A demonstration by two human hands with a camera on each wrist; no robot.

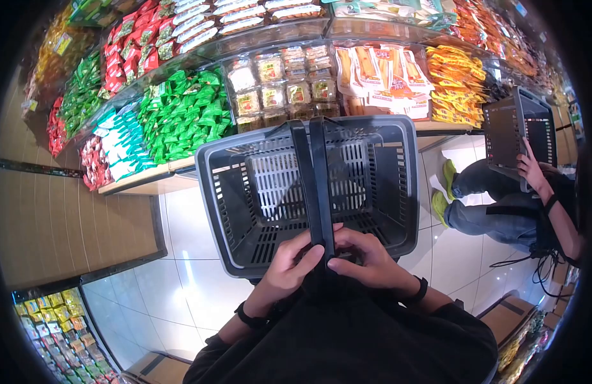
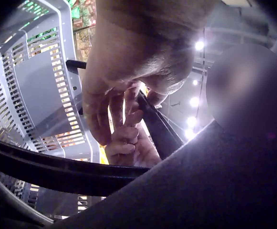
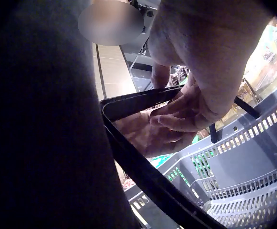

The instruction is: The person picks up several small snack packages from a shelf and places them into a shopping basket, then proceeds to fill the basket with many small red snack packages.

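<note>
A grey plastic shopping basket [image 1: 393, 176] with slotted walls is in front of the body in the head view, its two black handles [image 1: 322, 192] swung up together toward me. My left hand [image 1: 289, 264] grips the handles from the left, thumb on top. From the right, my right hand [image 1: 371, 261] holds them at nearly the same spot, thumb lying across. In the left wrist view the fingers of both hands meet under the black handle [image 2: 57, 169]. The right wrist view shows the handle [image 3: 148, 176] running past the dark shirt, with the basket wall [image 3: 243, 162] beyond.
Beyond the basket, a shelf holds green packets [image 1: 184, 109], clear boxes [image 1: 270, 96], white-and-orange packs [image 1: 385, 80] and yellow packets [image 1: 456, 83]. At right, a person in jeans [image 1: 501, 217] holds another basket [image 1: 504, 131]. Tiled floor [image 1: 187, 281] lies below; a wooden counter [image 1: 72, 230] stands left.
</note>
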